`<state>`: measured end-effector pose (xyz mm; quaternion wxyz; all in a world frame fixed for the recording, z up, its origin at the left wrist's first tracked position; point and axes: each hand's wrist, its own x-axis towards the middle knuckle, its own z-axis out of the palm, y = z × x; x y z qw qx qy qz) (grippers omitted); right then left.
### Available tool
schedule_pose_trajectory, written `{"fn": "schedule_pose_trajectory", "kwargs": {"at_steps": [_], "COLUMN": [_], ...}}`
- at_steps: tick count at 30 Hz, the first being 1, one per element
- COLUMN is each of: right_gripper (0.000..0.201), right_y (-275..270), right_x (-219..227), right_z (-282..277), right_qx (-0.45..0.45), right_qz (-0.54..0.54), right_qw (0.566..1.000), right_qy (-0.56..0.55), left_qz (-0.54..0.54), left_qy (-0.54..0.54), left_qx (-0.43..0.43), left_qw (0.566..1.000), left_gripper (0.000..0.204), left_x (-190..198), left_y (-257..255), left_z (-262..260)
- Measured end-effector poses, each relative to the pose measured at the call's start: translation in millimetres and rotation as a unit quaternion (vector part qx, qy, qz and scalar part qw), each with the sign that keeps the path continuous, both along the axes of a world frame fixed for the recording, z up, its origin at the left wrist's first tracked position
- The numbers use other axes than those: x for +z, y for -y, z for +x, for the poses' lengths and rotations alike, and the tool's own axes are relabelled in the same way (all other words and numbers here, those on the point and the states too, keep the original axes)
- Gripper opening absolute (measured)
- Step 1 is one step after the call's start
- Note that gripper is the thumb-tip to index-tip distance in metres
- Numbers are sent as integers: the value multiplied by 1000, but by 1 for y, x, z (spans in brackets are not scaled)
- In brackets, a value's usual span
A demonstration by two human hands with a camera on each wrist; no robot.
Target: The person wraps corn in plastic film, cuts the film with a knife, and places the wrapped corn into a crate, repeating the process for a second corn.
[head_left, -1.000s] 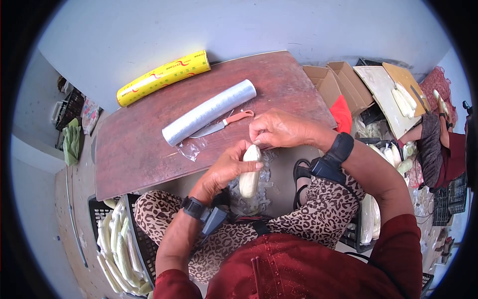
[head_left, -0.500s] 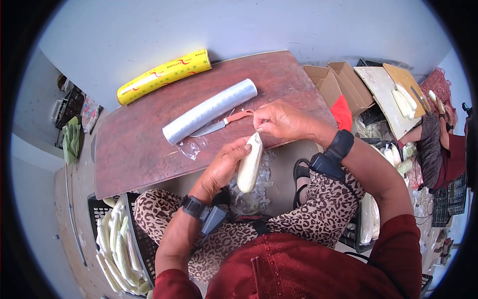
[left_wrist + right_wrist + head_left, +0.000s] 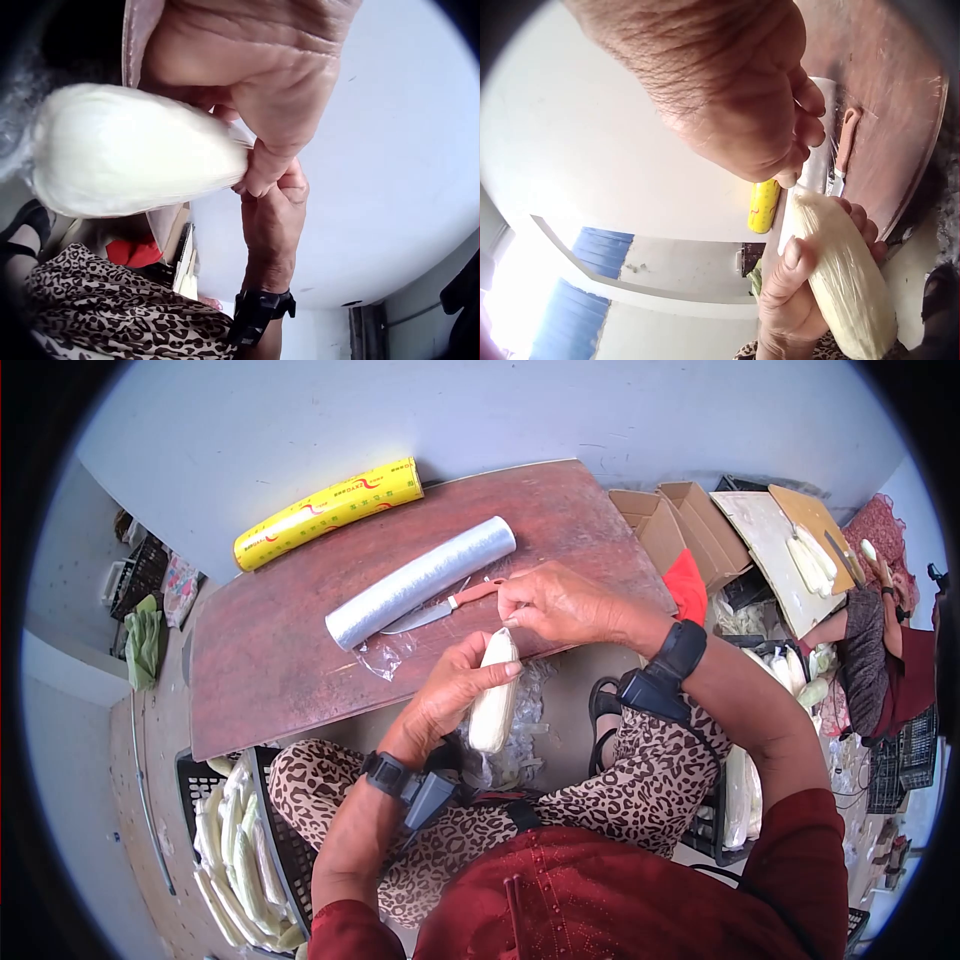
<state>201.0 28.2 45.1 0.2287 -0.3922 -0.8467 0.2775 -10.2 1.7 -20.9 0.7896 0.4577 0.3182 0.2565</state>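
Her left hand (image 3: pixel 450 695) grips the wrapped corn cob (image 3: pixel 494 690) steady while her right hand's (image 3: pixel 560 605) fingers pinch film at its far tip.

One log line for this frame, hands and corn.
left hand: grips wrapped corn cob | right hand: pinches wrap at cob tip | knife: on table

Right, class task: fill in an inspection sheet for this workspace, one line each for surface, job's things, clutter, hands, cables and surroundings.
Surface: brown board, worn.
Job's things: wrapped corn cob; cling-film roll; yellow film box; orange-handled knife beside the roll.
Clutter: film scraps on the board.
Hands: left hand grips the cob's middle; right hand pinches film at its tip.
Cables: nothing seen.
Surroundings: crate of cobs at the left knee; cardboard boxes to the right; pale wall behind.
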Motion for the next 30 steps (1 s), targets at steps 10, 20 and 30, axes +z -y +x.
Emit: {"fn": "schedule_pose_trajectory", "kwargs": {"at_steps": [10,20,30], "right_gripper": [5,6,7], "right_y": [-8,-9,-6], "right_x": [-7,-7,-6], "right_z": [-5,-5,-6], "right_qx": [-4,-10,4], "right_qz": [24,7,16], "right_qw": [999,1000,1000], "right_qy": [-41,-23,-23], "left_qz": [-45,14,-19], "left_qy": [86,26,-24], "left_qx": [3,49,26], "left_qw": [995,998,999], "left_gripper": [28,25,29], "left_x": [4,-3,8], "left_y": [0,-2,0], "left_z": [0,1,0]}}
